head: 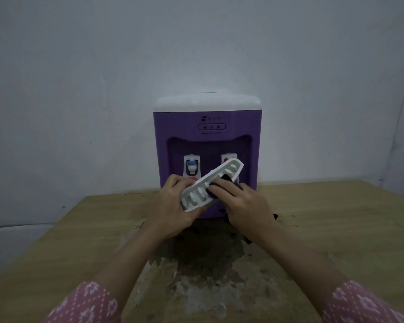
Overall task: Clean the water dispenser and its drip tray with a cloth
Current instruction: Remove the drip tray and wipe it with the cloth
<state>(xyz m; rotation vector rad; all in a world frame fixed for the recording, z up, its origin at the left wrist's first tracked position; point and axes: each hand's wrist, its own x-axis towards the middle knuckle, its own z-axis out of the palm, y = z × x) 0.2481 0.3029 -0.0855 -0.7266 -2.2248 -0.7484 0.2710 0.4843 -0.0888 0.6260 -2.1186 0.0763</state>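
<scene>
I see the pale wall (79,66) behind, then the worn wooden table (336,229) with a dark stain at its middle. On it, against the wall, stands the purple water dispenser (207,127), white on top. My left hand (173,210) grips the lower end of the white drip tray (210,185), held tilted in front of the taps, fingers curled round its edge. My right hand (245,206) pinches the dark cloth (224,179) onto the tray's slotted face.
</scene>
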